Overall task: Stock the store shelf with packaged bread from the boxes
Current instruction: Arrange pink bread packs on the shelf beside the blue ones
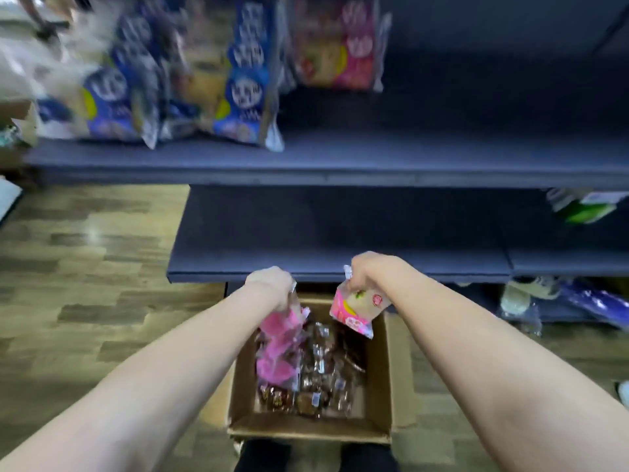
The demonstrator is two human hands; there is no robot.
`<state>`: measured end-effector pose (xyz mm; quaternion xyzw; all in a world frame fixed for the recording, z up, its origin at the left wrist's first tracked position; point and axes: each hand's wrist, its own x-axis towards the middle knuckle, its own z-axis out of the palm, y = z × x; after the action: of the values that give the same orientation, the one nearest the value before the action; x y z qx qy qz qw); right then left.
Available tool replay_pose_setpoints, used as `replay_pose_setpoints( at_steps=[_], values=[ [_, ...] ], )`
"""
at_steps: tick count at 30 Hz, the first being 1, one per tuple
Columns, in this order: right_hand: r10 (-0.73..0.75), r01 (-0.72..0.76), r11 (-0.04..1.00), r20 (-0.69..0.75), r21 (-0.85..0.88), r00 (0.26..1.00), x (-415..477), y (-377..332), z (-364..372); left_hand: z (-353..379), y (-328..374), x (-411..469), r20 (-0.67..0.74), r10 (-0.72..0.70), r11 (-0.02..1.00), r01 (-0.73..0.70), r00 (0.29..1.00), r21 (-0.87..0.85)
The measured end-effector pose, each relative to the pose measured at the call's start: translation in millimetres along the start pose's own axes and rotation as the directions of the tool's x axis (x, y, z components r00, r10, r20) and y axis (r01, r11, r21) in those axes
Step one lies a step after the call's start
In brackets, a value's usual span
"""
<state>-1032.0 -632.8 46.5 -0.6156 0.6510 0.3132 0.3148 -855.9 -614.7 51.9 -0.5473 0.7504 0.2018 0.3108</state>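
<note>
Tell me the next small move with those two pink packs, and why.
Probably lift both clear of the box and up to the upper shelf. The left hand grips a pink bundle, the right hand pinches a pink pack, both over the box, and the shelf lies bare right of the shelved pack.

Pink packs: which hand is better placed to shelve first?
Right, probably. The right hand pinches a pink pack lifted above the box, below the bare part of the shelf. The left hand grips a bunch hanging into the box.
</note>
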Motion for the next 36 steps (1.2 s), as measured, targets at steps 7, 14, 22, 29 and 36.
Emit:
replay_pose_setpoints(
  at_steps=[7,14,22,29,36],
  values=[
    [0.032,-0.032,0.999,-0.018,-0.018,0.999,-86.9,22.5,-115.1,-110.4,-10.1,-45.1,-0.077,0.071,0.997,-0.072,0.995,-0.014],
    [0.101,-0.103,0.993,-0.047,-0.052,0.994,-141.4,29.9,-159.3,-178.5,-1.2,-82.7,-0.090,0.176,0.984,-0.173,0.980,0.045],
    [0.114,-0.124,0.992,-0.228,-0.030,0.967,-194.9,43.8,-211.2,-244.4,1.5,-103.6,-0.153,0.187,0.981,-0.193,0.970,-0.023],
    [0.113,-0.063,0.988,-0.378,0.141,0.919,-247.7,72.2,-248.0,-314.6,-4.9,-129.3,-0.286,0.155,0.982,-0.180,0.946,-0.062],
    [0.073,-0.004,0.992,-0.569,0.122,0.819,-252.6,95.6,-245.6,-324.3,17.0,-132.2,-0.606,0.166,0.983,-0.175,0.778,0.044]
  ],
)
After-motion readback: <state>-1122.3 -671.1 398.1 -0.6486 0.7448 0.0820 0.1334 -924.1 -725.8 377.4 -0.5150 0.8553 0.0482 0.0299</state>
